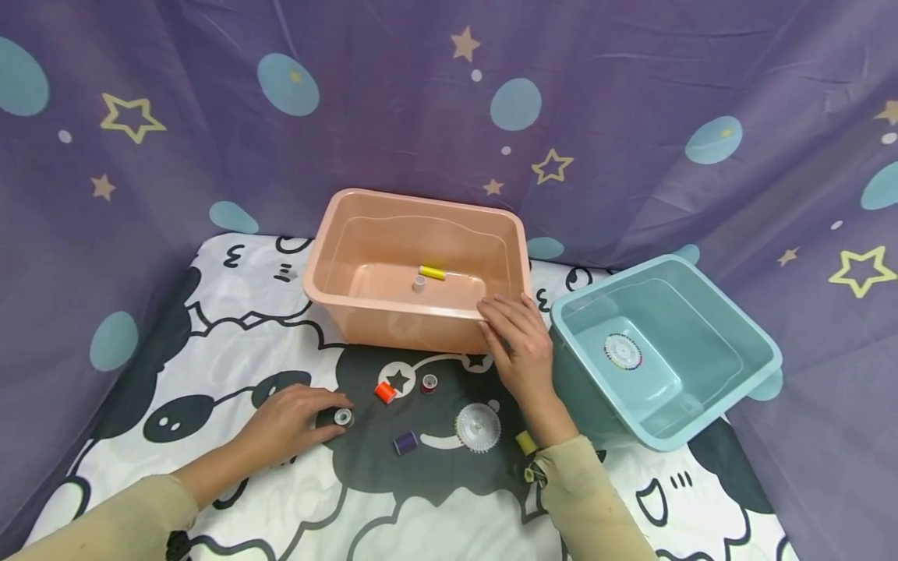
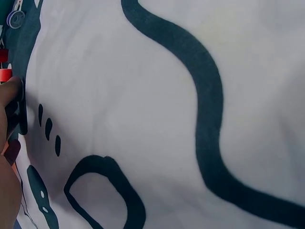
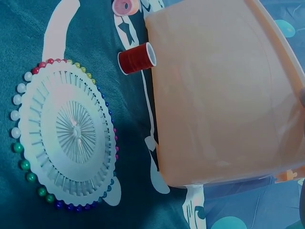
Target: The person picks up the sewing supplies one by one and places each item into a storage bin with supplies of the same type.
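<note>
In the head view, my left hand (image 1: 284,425) pinches a dark spool with a pale end (image 1: 343,417) between thumb and fingers, low over the cloth. Only part of this hand (image 2: 8,181) shows in the left wrist view; the spool cannot be made out there. My right hand (image 1: 522,351) grips the front right rim of the peach bin (image 1: 414,304), fingers over the edge and thumb outside. Inside that bin lie a yellow spool (image 1: 432,273) and a white spool (image 1: 418,283).
Between the hands lie an orange spool (image 1: 385,392), a red spool (image 1: 429,383), a purple spool (image 1: 405,443) and a pin wheel (image 1: 479,427). A yellow spool (image 1: 525,442) is beside the right forearm. The teal bin (image 1: 596,382) at right holds another pin wheel (image 1: 623,351).
</note>
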Motion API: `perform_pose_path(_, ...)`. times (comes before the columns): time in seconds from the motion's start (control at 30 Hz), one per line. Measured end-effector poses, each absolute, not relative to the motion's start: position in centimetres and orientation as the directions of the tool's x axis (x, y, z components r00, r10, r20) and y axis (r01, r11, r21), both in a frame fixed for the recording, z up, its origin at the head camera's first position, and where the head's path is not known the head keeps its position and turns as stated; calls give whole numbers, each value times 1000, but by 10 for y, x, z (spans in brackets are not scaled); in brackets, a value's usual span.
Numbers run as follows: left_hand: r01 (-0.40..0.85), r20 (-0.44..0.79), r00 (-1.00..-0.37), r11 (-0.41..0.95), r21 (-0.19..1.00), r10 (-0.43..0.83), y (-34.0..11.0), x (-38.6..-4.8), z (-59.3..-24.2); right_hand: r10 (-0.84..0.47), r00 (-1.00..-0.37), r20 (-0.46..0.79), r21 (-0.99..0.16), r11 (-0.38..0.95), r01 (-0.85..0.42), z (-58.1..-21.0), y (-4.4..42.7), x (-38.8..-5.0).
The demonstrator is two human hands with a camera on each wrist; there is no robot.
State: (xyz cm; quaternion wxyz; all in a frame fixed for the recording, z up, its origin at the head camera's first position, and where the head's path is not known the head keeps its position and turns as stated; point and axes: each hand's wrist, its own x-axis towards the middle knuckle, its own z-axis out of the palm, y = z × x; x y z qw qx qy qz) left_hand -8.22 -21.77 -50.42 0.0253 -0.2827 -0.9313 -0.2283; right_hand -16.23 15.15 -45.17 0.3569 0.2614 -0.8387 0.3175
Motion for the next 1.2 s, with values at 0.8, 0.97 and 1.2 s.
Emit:
perform_pose_path(0.8, 556, 215, -825, 688, 467, 522, -210, -88, -483, -216, -608, 764, -342, 663, -666, -451, 153, -164)
perform_pose_path(0.97, 569, 243, -818, 669, 479, 521, -209, -90, -474, -216, -614, 759, -344, 667, -661, -451, 152, -163)
perform_pose_path(1.2, 551, 242, -829, 662, 509, 504, -205, -91, -460, -218, -616, 757, -342, 671, -658, -451, 153, -163)
